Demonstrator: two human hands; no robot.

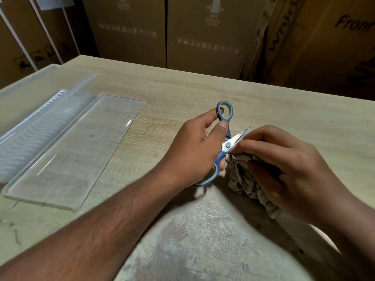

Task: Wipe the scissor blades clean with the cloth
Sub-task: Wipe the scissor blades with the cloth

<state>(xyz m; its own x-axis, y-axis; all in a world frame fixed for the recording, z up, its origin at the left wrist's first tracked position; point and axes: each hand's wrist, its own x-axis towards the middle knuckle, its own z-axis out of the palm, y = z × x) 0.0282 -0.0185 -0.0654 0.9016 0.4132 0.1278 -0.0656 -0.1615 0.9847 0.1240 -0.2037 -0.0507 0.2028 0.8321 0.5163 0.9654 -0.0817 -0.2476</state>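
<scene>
Blue-handled scissors (225, 114) are held spread above the wooden table (182, 92). My left hand (194, 151) grips the handles, with the thumb against the upper loop and the fingers curled round the lower handle. A crumpled grey cloth (246, 185) is bunched in my right hand (284, 165), whose fingers pinch it around the blades just right of the pivot screw. One bright blade tip sticks out above my right fingers; the other blade runs down into the cloth and is mostly hidden.
A clear plastic tray (32, 122) with a ribbed floor lies at the table's left, and a flat clear lid (81, 147) lies beside it. Cardboard boxes (203, 31) stand behind the table's far edge. A worn pale patch marks the near tabletop.
</scene>
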